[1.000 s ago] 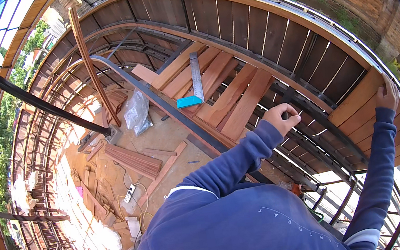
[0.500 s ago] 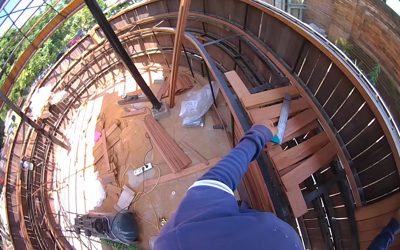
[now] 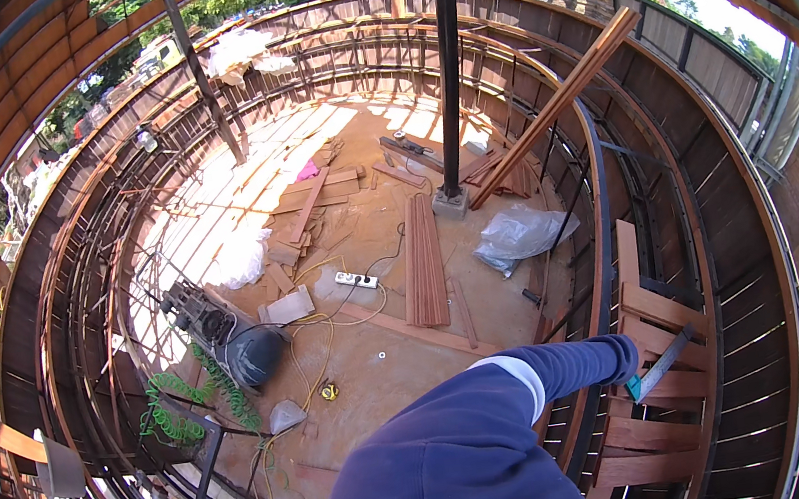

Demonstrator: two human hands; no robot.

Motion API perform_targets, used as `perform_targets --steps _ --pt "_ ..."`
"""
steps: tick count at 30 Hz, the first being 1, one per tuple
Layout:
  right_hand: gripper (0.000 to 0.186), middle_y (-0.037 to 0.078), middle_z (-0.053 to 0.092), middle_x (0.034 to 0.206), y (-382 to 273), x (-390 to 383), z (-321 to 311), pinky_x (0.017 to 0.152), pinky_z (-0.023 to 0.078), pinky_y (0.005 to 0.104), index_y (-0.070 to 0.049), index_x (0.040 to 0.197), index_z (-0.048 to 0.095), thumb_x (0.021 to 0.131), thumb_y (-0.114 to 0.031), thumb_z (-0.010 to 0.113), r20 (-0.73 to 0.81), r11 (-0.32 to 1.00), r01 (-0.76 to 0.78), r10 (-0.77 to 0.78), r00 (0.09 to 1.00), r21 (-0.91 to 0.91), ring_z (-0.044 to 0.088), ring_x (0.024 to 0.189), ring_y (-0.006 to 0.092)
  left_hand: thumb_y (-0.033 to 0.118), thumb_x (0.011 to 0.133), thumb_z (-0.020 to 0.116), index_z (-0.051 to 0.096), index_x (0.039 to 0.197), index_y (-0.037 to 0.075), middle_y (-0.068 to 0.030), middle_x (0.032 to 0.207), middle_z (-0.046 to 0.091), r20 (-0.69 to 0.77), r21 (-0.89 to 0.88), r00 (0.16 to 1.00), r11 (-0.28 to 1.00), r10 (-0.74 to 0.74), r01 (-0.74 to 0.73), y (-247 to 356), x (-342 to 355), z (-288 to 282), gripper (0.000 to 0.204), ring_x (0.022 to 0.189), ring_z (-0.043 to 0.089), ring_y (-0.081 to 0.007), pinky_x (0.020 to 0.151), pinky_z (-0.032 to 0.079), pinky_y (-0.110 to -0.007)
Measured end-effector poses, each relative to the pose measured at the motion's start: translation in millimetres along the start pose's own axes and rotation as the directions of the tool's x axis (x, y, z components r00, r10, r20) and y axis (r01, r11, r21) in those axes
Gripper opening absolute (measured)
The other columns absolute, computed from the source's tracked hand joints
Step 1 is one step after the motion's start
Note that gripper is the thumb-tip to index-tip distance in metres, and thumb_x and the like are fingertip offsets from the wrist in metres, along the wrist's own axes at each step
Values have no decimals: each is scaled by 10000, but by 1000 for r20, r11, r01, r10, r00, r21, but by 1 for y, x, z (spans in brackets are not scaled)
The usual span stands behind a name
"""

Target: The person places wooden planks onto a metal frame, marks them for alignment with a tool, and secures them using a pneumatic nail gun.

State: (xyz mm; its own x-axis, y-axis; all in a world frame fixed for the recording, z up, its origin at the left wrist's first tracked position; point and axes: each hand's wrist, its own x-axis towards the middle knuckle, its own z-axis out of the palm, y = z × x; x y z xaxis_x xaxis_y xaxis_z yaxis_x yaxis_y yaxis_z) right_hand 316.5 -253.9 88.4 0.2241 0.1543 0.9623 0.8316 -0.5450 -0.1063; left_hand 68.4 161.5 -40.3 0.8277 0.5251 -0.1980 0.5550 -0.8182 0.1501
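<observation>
Head view: blue sleeve [image 3: 502,418] reaching lower right toward teal-handled level [image 3: 659,367]; hands hidden, grip untellable. Crumpled clear plastic bag [image 3: 519,237] lying centre-right.

Hand hidden past blue sleeve [image 3: 577,367] — perhaps behind rail; other arm unseen.

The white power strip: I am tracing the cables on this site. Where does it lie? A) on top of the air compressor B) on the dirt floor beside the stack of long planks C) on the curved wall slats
B: the white power strip lies on the dirt floor, just left of the stack of long planks, with cables trailing from it.
</observation>
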Motion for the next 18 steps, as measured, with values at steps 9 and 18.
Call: perform_targets --steps 9,18 --pt "205 149 724 984 -12 -2 24 844 537 441 -50 996 748 845 -127 633 29 997 32 -34 999 77 670 900 327 340 667 806 766 994 78 -177 979 734 43 -156 999 988 21 -14 8 -14 -1 421 945 703 -338 829 546 -432" --pt "218 148 723 1006 -7 -4 31 851 536 433 -46 1022 739 867 -143 620 38 984 34 -41 998 174 671 920 321 286 605 880 634 1011 68 -119 925 688 -148 -791 989 602 -12 -112 79 -148 17 523 870 669 -300 740 516 -403"
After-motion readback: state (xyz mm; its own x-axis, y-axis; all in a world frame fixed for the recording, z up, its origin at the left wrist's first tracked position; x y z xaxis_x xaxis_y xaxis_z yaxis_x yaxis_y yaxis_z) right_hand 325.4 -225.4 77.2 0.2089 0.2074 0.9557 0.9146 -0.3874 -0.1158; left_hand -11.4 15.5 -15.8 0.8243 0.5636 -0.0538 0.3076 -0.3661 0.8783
